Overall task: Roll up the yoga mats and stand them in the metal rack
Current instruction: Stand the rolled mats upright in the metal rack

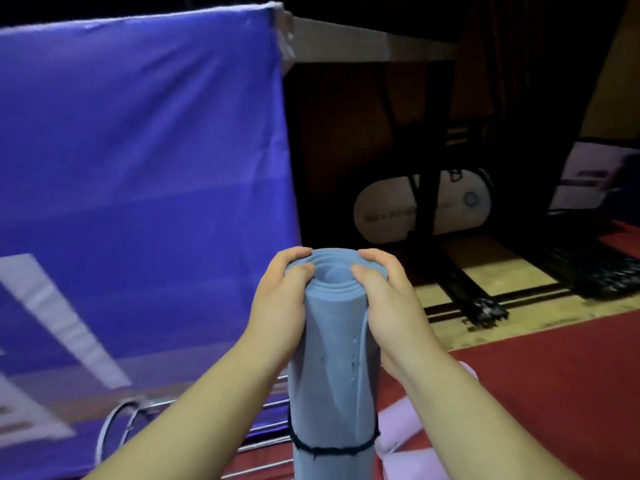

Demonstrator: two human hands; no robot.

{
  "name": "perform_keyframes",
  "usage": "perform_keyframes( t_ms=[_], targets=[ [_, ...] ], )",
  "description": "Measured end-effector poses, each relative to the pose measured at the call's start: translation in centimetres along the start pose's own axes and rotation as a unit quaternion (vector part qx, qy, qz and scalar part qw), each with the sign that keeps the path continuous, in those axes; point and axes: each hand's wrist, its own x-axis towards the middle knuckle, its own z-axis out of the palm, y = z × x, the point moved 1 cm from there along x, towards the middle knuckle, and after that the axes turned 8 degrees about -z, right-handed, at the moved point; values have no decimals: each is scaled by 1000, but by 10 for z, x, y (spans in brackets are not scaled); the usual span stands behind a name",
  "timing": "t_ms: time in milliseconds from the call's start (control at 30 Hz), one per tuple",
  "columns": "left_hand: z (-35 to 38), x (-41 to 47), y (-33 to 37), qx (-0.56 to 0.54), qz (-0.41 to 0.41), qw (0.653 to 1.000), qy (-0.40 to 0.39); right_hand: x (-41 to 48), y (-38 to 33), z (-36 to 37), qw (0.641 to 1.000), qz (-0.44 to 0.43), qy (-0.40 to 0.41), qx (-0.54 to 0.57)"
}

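Both the left hand (282, 299) and right hand (384, 299) curl their fingers round the upright rolled mat (332, 358), which could loosen or tip beside the rack (145, 410) if that grip slackens.

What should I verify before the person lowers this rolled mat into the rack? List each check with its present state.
1. Both hands grip the top: left hand and right hand clasp the grey-blue mat: ok.
2. Mat upright: ok.
3. Black band round the lower roll: ok.
4. Roll tight: inner coils sit loose at the top and the outer edge lifts by the right hand: not ok.
5. Lower end seated in the metal rack: cannot tell, it runs out of frame.
6. Pink mat lies clear of the rack: cannot tell.
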Motion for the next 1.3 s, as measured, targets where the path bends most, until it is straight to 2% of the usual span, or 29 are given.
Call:
perform_keyframes(
  t_ms=[167,267,500,700,900,1033,1300],
  targets=[
    [-64,39,-1,17,21,999,41,22,25,70,999,5,-29,30],
    [-100,74,-10,25,32,998,38,38,46,112,998,7,-26,50],
    [-172,170,-39,30,63,997,-25,82,105,201,998,3,6,69],
    [-193,236,-77,52,91,990,-90,111,160,228,998,9,42,38],
    [-196,277,-181,75,44,992,-95,120,253,218,992,72,-3,-103],
    [-192,294,-264,110,6,988,-104,114,327,205,981,116,-12,-157],
    [-169,315,-420,185,-16,972,-143,99,481,152,931,154,-124,-308]
  ],
)
